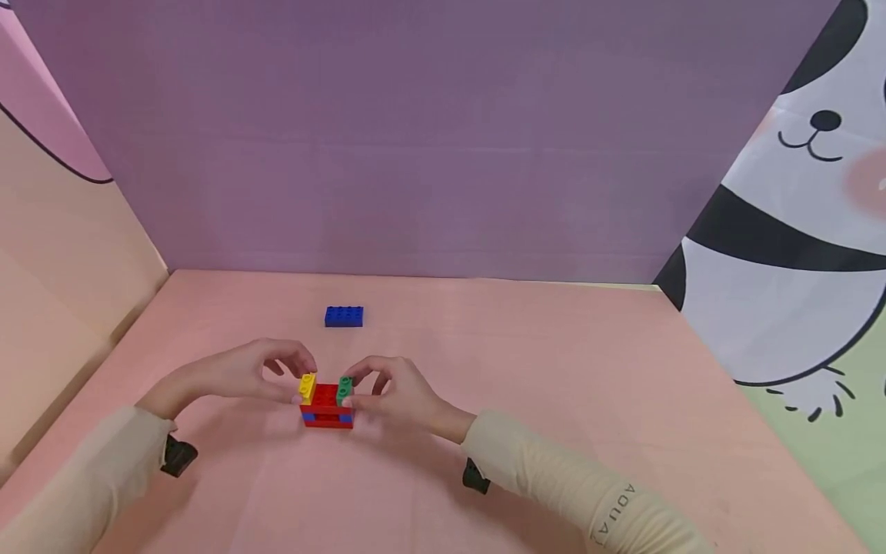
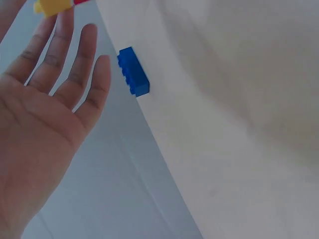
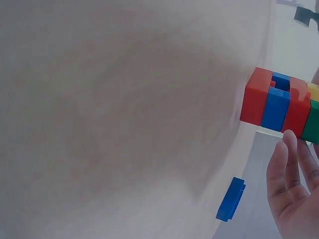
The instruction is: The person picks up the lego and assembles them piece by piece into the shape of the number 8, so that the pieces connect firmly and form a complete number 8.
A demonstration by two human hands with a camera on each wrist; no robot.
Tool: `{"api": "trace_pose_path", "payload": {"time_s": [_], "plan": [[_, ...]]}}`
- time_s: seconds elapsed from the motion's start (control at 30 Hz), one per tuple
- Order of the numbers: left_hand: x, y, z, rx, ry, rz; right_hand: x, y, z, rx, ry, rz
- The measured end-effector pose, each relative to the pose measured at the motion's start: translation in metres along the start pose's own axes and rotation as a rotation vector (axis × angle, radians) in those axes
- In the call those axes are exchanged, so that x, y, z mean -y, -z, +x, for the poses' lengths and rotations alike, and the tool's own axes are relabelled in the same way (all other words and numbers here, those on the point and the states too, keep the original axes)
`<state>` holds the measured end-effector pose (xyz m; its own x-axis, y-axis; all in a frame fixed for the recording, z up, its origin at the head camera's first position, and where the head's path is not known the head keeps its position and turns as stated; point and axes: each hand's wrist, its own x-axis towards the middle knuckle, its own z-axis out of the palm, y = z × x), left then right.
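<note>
A small stack of toy building bricks stands on the table, with a red brick (image 1: 324, 395) on top, blue bricks (image 3: 275, 108) beneath it and another red brick (image 3: 256, 97) at the bottom. On its left end sits a yellow brick (image 1: 308, 388), which my left hand (image 1: 252, 371) pinches between thumb in front and fingertips behind. At the right end my right hand (image 1: 398, 388) pinches a green brick (image 1: 344, 390) the same way. In the right wrist view, fingertips lie along the upper red and green bricks.
Behind the stack, a loose blue brick (image 1: 344, 316) lies studs up on the pink table (image 1: 526, 369). A purple backdrop (image 1: 429, 138) rises at the table's far edge. To the right stands a panel with a printed panda (image 1: 782, 315).
</note>
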<state>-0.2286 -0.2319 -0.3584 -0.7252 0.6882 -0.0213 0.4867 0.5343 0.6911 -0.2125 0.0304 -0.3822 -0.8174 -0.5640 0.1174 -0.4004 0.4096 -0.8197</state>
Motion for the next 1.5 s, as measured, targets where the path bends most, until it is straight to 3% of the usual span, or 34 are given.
{"api": "trace_pose_path", "payload": {"time_s": [0.2,0.43,0.8,1.07,1.5], "plan": [[0.003,0.012,0.006,0.011,-0.007,-0.038,-0.001,0.000,0.000,-0.005,0.004,-0.002],[0.013,0.020,0.018,-0.087,0.028,-0.044,-0.001,0.000,0.001,-0.007,0.003,-0.004],[0.044,0.018,0.043,-0.257,0.118,-0.011,-0.003,0.000,0.001,-0.005,-0.019,0.003],[0.057,0.013,0.060,-0.284,0.143,-0.001,-0.004,-0.001,0.001,-0.006,0.007,0.013],[0.060,0.012,0.075,-0.370,0.275,-0.056,-0.002,-0.001,0.000,-0.013,-0.021,0.015]]}}
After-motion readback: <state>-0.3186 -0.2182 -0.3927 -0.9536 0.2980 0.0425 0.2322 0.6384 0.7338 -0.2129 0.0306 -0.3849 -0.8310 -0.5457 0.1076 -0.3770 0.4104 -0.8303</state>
